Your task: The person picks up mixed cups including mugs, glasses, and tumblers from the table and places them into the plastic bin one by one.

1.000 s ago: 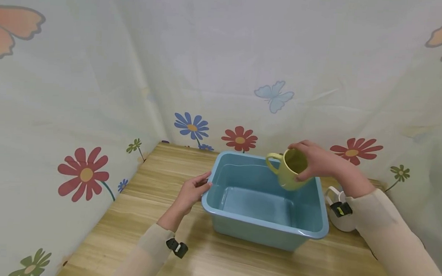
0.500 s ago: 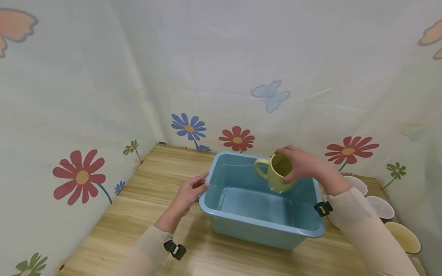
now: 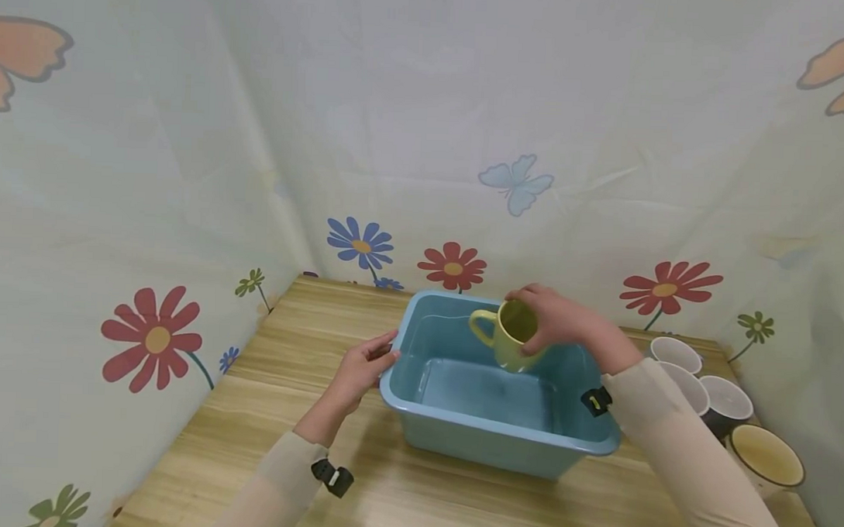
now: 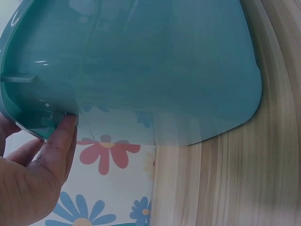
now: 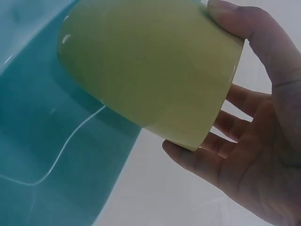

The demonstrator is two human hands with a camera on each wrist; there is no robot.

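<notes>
A yellow mug (image 3: 508,350) hangs tilted over the inside of a blue plastic tub (image 3: 488,453), toward its back wall, with its handle pointing left. My right hand (image 3: 558,319) grips the mug at its open end, thumb on one side and fingers on the other. In the right wrist view the mug's rounded body (image 5: 150,66) shows large in front of the tub wall. At the tub's left side, my left hand (image 3: 362,368) holds the rim. The left wrist view shows the fingers (image 4: 59,146) at the rim's edge and the tub's outer wall (image 4: 169,70).
Right of the tub, several mugs stand close together, among them a white-lined dark mug (image 3: 727,402) and a cream mug with a dark rim (image 3: 766,455). My right forearm passes over that side. A wooden table (image 3: 308,329) meets a flowered cloth backdrop (image 3: 426,139).
My right hand has carried the yellow mug leftward and slightly lower over the tub. Mugs on the right have come out from behind the sleeve. The left hand stays at the rim.
</notes>
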